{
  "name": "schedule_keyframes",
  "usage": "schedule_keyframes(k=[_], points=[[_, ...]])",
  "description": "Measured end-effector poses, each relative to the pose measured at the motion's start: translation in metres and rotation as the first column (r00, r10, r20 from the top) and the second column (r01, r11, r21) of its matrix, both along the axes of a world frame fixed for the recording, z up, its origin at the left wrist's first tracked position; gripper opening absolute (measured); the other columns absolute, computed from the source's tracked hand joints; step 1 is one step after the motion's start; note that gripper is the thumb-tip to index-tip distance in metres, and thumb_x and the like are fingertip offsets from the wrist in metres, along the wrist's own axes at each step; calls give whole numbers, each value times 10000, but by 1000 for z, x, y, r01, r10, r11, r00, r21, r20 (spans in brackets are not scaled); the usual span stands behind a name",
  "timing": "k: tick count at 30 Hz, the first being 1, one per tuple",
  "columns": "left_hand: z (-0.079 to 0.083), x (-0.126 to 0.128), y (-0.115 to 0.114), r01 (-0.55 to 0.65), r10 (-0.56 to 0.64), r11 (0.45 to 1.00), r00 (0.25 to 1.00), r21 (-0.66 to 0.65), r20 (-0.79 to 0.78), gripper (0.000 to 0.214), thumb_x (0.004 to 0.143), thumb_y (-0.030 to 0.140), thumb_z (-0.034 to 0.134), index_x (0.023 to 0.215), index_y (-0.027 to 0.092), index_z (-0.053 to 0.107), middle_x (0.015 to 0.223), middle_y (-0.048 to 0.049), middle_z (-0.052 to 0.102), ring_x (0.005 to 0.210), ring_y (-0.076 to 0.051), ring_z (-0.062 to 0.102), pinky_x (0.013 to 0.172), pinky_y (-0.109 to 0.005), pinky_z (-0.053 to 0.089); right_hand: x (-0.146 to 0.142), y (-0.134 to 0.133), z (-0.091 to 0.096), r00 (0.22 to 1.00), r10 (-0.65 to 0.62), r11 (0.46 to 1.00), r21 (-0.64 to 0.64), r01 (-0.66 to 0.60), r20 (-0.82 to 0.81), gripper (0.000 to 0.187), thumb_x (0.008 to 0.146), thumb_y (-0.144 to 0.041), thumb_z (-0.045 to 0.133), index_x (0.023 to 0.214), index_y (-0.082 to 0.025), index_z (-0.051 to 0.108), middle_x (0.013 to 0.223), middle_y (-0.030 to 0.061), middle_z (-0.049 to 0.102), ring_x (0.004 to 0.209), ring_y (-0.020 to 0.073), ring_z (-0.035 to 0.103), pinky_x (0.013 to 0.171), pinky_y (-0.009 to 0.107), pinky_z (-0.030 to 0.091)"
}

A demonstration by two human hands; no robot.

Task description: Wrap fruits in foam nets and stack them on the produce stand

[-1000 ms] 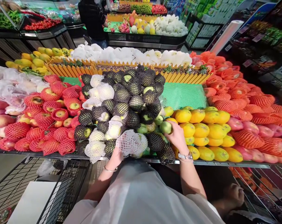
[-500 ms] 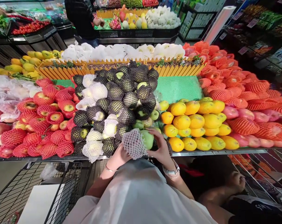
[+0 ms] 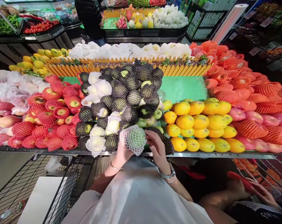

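Observation:
A green apple [image 3: 136, 138] sits inside a white foam net sleeve [image 3: 127, 137], low in front of my body at the display's front edge. My left hand [image 3: 124, 152] is closed round the sleeve's left side and underside, with some fingers hidden behind it. At the right side of the netted apple, my right hand [image 3: 156, 147] has its fingers curved and apart, the fingertips at the sleeve's edge. Just beyond are loose green apples [image 3: 157, 114] and a heap of fruit in black foam nets [image 3: 134, 98], with several white-netted ones [image 3: 114, 123] among them.
Yellow-orange melon-like fruit [image 3: 185, 122] is stacked right, red-netted apples [image 3: 54, 112] left. A low orange picket fence [image 3: 185, 71] runs behind. Wire carts [image 3: 38, 186] stand below the edge. Another person's hand [image 3: 259, 189] holds something red at lower right.
The green apple has gone from my right hand's fingers into the foam sleeve. My right hand has loosened its grip. The view has shifted slightly, and the other person's hand shows a red thing.

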State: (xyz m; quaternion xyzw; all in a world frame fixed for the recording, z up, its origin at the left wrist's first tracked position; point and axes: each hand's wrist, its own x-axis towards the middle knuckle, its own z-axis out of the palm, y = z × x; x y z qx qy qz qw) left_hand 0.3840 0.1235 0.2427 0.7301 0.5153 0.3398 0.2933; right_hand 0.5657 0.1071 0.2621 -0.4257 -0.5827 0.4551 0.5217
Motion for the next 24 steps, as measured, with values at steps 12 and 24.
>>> schedule_keyframes(k=[12,24], points=[[3,-10,-7,-120,110,952,993,282,53,687,801,394,679,1419,258,412,1297,-94,630,1193,-360,596,1022,-527,516,-17,14,-23,944,-194,981,-54,186,-268,122,811,-274,697,771,-221,594,795,-11,597,888,173,598,928,355,474],[-2,17,-13,-32,79,922,991,387,-105,361,875,214,585,1235,226,557,1084,-114,677,1083,-306,630,898,-498,564,-53,3,-19,780,-215,894,-439,-84,-587,607,849,-568,574,1348,-236,478,1264,96,629,1153,248,609,1054,468,449]])
